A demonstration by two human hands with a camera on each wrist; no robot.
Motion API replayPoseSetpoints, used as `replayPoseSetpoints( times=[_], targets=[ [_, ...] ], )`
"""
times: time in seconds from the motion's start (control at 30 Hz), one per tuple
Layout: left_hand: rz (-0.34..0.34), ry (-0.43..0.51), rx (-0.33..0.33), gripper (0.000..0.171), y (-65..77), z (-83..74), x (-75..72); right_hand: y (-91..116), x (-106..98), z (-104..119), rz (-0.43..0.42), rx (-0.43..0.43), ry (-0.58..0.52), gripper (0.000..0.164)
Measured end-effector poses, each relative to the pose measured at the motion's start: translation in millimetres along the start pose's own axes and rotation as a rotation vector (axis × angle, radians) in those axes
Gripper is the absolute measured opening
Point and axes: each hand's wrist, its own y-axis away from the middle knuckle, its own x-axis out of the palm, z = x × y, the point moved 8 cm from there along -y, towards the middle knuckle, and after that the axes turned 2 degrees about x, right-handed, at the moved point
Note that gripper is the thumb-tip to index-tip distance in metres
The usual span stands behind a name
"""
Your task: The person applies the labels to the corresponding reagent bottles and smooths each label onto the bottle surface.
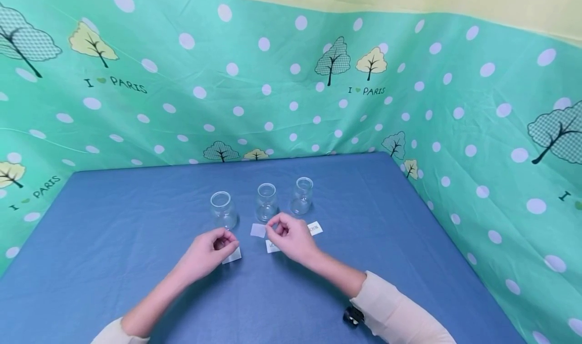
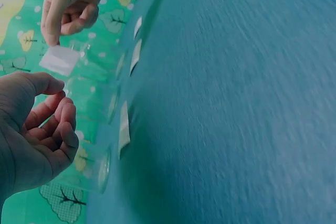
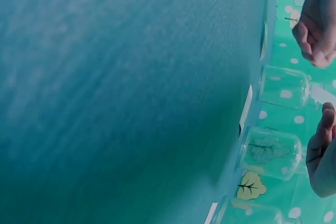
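My right hand (image 1: 293, 237) pinches a small whitish square sheet (image 1: 258, 230) between thumb and index finger, above the table. The sheet (image 2: 60, 60) looks thin and blank in the left wrist view. To its left, my left hand (image 1: 206, 253) hovers with fingers curled and thumb and index tips together; nothing clear shows between them. Just beyond the hands stand three clear glass jars: a left jar (image 1: 224, 216), a middle jar (image 1: 266, 205) and a right jar (image 1: 302, 197). White paper labels lie before them: one (image 1: 233, 255) partly under the left hand, one (image 1: 272, 247) partly hidden by the right, another (image 1: 315, 228) showing writing.
A blue cloth (image 1: 113, 223) covers the table. Green dotted curtains (image 1: 245, 101) with printed trees rise behind it and along the sides. A small black object (image 1: 352, 316) is beside the right sleeve (image 1: 400, 308).
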Motion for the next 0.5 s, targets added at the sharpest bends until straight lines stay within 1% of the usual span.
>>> replayPoseSetpoints(
  times=[0.13,0.3,0.5],
  targets=[
    [-0.007,0.045,0.004,0.007,-2.3,-7.0,3.0,1,2,6,-0.019,-0.076,0.060,0.003],
    [-0.010,0.123,-0.029,0.012,-2.8,-11.4,4.8,3,4,12,-0.032,-0.175,0.124,0.005],
    [-0.005,0.205,-0.066,0.016,-3.9,-11.2,6.9,4,6,16,-0.032,-0.203,0.147,0.005]
  ],
)
